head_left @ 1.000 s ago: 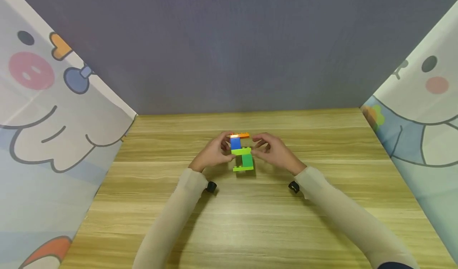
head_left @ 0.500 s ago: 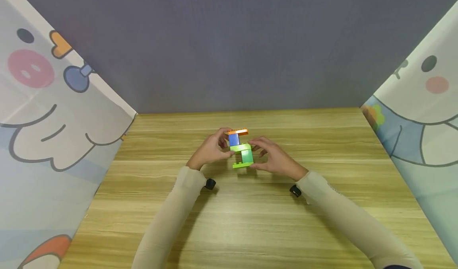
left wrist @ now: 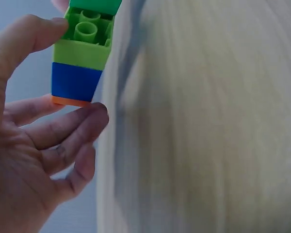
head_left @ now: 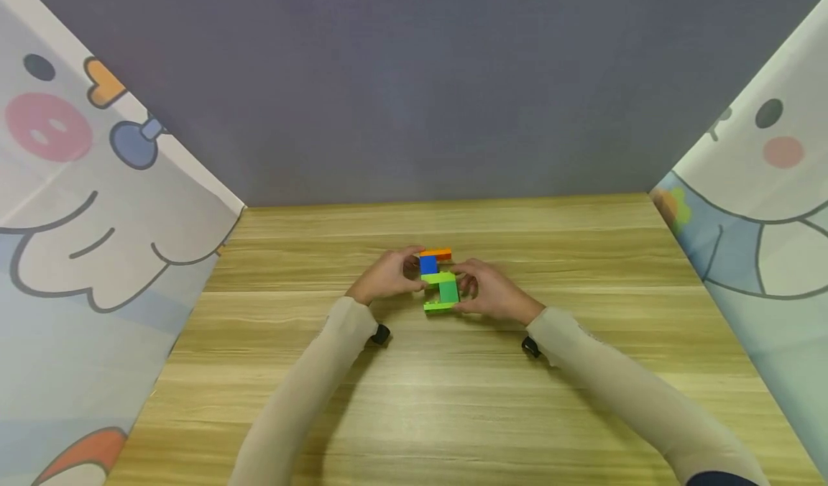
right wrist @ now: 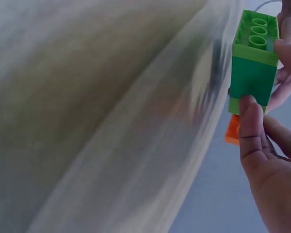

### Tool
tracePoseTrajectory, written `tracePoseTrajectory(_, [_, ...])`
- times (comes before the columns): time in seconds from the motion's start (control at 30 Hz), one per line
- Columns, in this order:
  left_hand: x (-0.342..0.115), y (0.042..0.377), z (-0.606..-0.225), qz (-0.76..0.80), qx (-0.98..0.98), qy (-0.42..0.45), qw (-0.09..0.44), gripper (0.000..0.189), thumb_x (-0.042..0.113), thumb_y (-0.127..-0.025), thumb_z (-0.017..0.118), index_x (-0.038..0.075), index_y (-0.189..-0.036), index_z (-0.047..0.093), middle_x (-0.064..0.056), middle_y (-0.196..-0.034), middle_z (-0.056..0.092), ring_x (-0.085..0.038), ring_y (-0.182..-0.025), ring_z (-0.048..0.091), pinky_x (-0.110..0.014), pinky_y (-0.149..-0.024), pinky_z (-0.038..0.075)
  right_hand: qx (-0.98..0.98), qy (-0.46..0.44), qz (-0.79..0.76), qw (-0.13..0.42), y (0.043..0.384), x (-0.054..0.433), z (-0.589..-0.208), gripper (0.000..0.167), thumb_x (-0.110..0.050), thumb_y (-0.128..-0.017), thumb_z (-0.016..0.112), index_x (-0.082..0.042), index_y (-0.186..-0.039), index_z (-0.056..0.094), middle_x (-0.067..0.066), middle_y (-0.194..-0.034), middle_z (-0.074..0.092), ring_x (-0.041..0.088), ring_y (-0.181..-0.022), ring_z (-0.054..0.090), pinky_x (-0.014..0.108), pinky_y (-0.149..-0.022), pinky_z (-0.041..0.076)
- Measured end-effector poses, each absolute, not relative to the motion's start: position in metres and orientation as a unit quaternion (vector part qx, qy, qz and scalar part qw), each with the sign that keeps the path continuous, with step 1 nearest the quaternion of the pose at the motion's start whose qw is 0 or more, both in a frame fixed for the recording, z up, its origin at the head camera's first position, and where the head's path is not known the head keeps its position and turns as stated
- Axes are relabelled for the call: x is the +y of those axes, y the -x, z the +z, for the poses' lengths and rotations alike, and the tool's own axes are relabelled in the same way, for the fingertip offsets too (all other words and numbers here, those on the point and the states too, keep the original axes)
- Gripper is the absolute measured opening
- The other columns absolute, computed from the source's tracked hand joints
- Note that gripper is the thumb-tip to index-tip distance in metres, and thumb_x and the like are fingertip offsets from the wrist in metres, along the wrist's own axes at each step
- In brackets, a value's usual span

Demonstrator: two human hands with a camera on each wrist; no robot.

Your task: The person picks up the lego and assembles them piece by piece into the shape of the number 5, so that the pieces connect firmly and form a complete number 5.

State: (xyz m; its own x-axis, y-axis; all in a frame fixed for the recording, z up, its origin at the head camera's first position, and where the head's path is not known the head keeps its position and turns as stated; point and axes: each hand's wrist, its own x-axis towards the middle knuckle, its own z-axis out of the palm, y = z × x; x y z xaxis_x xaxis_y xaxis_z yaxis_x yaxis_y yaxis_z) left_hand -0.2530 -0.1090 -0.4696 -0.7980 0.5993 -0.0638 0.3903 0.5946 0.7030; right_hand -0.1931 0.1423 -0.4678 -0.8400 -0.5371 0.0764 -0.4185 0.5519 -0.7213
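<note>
Several toy building bricks are joined into a stepped, S-like stack. In the head view an orange plate tops a blue brick, then come a lime plate, a green brick and another lime plate. My left hand pinches the blue end, thumb by the middle lime plate and fingers at the orange plate. On the other side my right hand holds the green end between thumb and fingers. Hollow tubes show under the bottom lime plate in the right wrist view.
A wood-grain table lies under both hands. A grey panel rises behind it, and cartoon-printed cloths flank the sides. Light sleeves cover both arms, with a small black wrist camera near the left cuff.
My right thumb has gone from beside the middle lime plate down to the bottom lime plate. The stack rose slightly in view, then came back toward me. My left hand keeps its grip.
</note>
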Motion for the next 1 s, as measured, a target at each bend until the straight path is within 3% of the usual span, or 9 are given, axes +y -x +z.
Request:
tracePoseTrajectory(0.2, [-0.106, 0.259, -0.476, 0.296, 0.894, -0.302, 0.147, 0.069, 0.032, -0.08, 0.076, 0.008, -0.138, 0.047, -0.005, -0.129, 0.051, -0.017, -0.11, 0.051, -0.036, -0.092, 0.044, 0.885, 0.265, -0.37, 0.093, 0.195, 0.14, -0.472, 0.07, -0.024, -0.075, 0.082, -0.004, -0.134, 0.051, 0.006, -0.102, 0.057, 0.014, -0.078, 0.056, 0.026, -0.063, 0.05])
tracePoseTrajectory(0.5, [-0.106, 0.261, -0.473, 0.305, 0.889, -0.297, 0.171, 0.068, 0.03, -0.08, 0.076, 0.008, -0.138, 0.047, -0.004, -0.127, 0.052, -0.016, -0.11, 0.051, -0.033, -0.091, 0.045, 0.891, 0.254, -0.365, 0.096, 0.195, 0.138, -0.475, 0.072, -0.027, -0.075, 0.082, -0.004, -0.135, 0.05, 0.006, -0.109, 0.056, 0.018, -0.086, 0.058, 0.025, -0.065, 0.05])
tracePoseTrajectory(0.7, [-0.11, 0.261, -0.474, 0.313, 0.888, -0.288, 0.177, 0.074, 0.035, -0.083, 0.073, 0.008, -0.143, 0.039, -0.005, -0.134, 0.047, -0.018, -0.116, 0.05, -0.035, -0.094, 0.045, 0.886, 0.243, -0.379, 0.112, 0.194, 0.139, -0.47, 0.07, -0.026, -0.078, 0.08, -0.001, -0.136, 0.048, 0.009, -0.117, 0.056, 0.021, -0.092, 0.06, 0.026, -0.07, 0.052])
tracePoseTrajectory(0.83, [-0.116, 0.257, -0.467, 0.314, 0.899, -0.271, 0.142, 0.069, 0.038, -0.088, 0.066, 0.01, -0.145, 0.038, -0.005, -0.13, 0.049, -0.022, -0.114, 0.05, -0.039, -0.092, 0.045, 0.879, 0.216, -0.409, 0.115, 0.192, 0.143, -0.46, 0.063, -0.027, -0.084, 0.074, -0.002, -0.135, 0.048, 0.011, -0.12, 0.056, 0.023, -0.098, 0.059, 0.032, -0.077, 0.052])
tracePoseTrajectory(1.0, [-0.122, 0.244, -0.447, 0.281, 0.922, -0.252, 0.087, 0.062, 0.045, -0.096, 0.051, 0.013, -0.146, 0.035, -0.01, -0.138, 0.042, -0.031, -0.128, 0.037, -0.047, -0.102, 0.035, 0.888, 0.214, -0.404, 0.041, 0.185, 0.151, -0.434, 0.046, -0.028, -0.092, 0.064, -0.005, -0.131, 0.052, 0.011, -0.123, 0.056, 0.025, -0.102, 0.057, 0.039, -0.082, 0.05])
